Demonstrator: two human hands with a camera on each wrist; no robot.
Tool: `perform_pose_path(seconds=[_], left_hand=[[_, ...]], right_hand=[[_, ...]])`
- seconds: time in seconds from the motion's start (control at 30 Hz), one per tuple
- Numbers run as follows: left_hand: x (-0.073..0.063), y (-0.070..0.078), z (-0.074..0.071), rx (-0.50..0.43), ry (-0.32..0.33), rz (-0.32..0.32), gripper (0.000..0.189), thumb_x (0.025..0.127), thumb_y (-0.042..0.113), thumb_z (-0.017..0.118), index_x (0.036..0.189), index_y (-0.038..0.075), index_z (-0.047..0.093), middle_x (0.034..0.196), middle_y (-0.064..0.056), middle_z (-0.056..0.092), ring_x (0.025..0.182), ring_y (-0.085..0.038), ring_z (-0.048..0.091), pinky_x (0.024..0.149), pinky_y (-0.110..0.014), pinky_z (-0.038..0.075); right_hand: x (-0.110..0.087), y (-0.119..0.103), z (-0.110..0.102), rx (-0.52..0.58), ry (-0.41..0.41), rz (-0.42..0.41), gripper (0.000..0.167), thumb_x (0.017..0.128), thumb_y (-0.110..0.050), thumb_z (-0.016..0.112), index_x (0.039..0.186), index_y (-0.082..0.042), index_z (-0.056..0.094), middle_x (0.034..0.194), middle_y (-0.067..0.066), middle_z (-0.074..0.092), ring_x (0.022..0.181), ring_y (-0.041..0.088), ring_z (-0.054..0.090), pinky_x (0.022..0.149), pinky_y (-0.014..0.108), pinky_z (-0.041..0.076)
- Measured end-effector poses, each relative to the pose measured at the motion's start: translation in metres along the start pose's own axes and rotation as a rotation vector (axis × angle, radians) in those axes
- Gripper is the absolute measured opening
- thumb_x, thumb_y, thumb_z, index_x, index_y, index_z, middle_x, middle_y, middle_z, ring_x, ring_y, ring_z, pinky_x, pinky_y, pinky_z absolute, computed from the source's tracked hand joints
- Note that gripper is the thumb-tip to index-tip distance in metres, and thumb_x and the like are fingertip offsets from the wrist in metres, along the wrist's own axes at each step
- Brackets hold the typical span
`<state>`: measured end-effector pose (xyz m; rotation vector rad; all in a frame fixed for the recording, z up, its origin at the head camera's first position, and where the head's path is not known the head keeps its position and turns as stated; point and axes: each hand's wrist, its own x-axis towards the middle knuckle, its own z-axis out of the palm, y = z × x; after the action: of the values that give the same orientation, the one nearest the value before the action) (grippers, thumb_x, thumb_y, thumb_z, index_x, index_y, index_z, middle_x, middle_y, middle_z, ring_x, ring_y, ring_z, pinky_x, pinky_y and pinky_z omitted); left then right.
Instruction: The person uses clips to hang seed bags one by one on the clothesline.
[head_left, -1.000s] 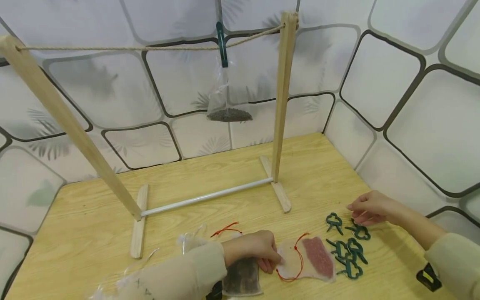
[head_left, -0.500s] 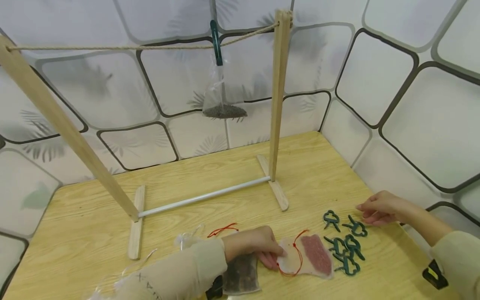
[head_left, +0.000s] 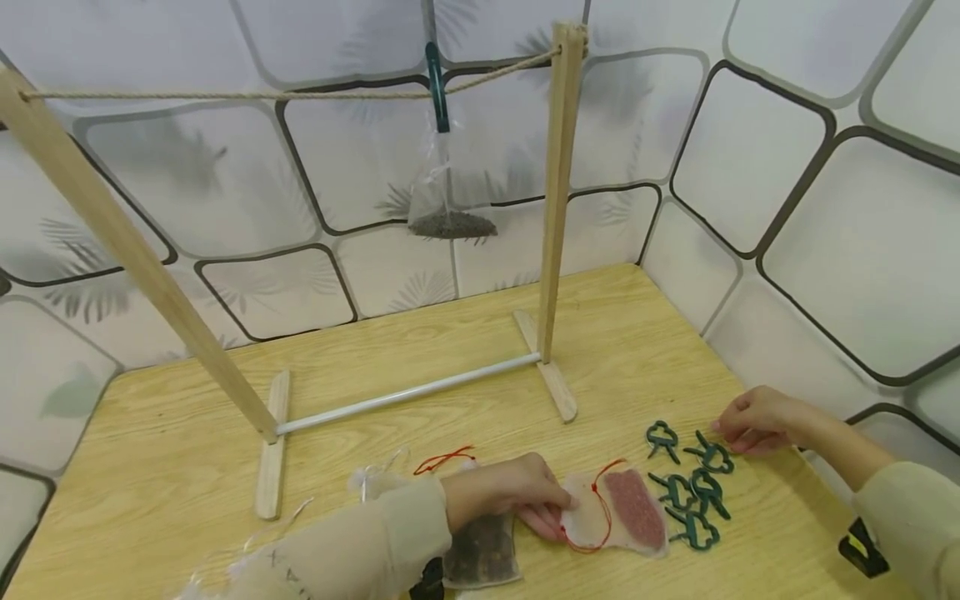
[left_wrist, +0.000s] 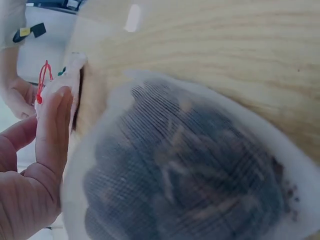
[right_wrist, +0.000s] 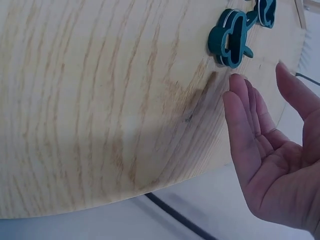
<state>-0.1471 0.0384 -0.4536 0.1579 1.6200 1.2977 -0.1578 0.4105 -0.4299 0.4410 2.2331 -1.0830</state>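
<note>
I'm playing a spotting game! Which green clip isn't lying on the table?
The green clip up on the rope, with a clear bag hanging from it. The other green clips lie together on the table.

Left hand (head_left: 531, 490) pinches while right hand (head_left: 757, 419) hangs loosely curled

Pale walls (head_left: 757, 142), grey-outlined and leaf-printed, behind and beside a light wood-grain tabletop (head_left: 637, 358).
</note>
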Motion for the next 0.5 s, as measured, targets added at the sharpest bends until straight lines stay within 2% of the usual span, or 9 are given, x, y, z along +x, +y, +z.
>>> perform_pose_path(seconds=[0.1, 0.13, 0.27, 0.5], left_hand=[[-0.002, 0.002, 0.003, -0.034, 0.012, 0.003, 0.024, 0.087, 0.001, 0.062, 0.064, 0.0, 0.058, 0.052, -0.009, 0.059, 0.048, -0.018, 0.064, 0.051, -0.026, 0.056], [-0.004, 0.003, 0.005, -0.045, 0.014, 0.003, 0.024, 0.088, 0.001, 0.062, 0.064, 0.0, 0.058, 0.051, -0.009, 0.058, 0.045, -0.013, 0.062, 0.051, -0.025, 0.055], [-0.011, 0.008, 0.009, -0.03, 0.005, 0.028, 0.025, 0.088, 0.002, 0.061, 0.064, 0.002, 0.059, 0.051, -0.006, 0.058, 0.041, -0.009, 0.057, 0.049, -0.023, 0.054], [-0.015, 0.009, 0.009, -0.012, 0.016, 0.057, 0.022, 0.088, 0.001, 0.062, 0.066, 0.0, 0.06, 0.052, -0.007, 0.058, 0.042, -0.009, 0.057, 0.051, -0.026, 0.056]], right_hand=[[0.002, -0.002, 0.002, -0.031, -0.003, -0.003, 0.029, 0.084, -0.022, 0.071, 0.096, 0.003, 0.063, 0.075, 0.005, 0.066, 0.067, 0.016, 0.065, 0.065, 0.031, 0.057], [0.002, -0.003, 0.003, -0.043, -0.005, -0.003, 0.029, 0.084, -0.023, 0.071, 0.096, 0.003, 0.063, 0.076, 0.005, 0.065, 0.068, 0.016, 0.065, 0.065, 0.032, 0.057], [0.002, -0.007, 0.007, -0.085, -0.007, -0.01, 0.031, 0.082, -0.025, 0.073, 0.094, 0.002, 0.064, 0.076, 0.005, 0.063, 0.07, 0.017, 0.062, 0.066, 0.034, 0.056], [0.006, -0.009, 0.02, -0.174, 0.025, -0.099, 0.023, 0.078, -0.021, 0.078, 0.08, -0.001, 0.068, 0.058, -0.003, 0.053, 0.053, 0.008, 0.05, 0.052, 0.024, 0.048]])
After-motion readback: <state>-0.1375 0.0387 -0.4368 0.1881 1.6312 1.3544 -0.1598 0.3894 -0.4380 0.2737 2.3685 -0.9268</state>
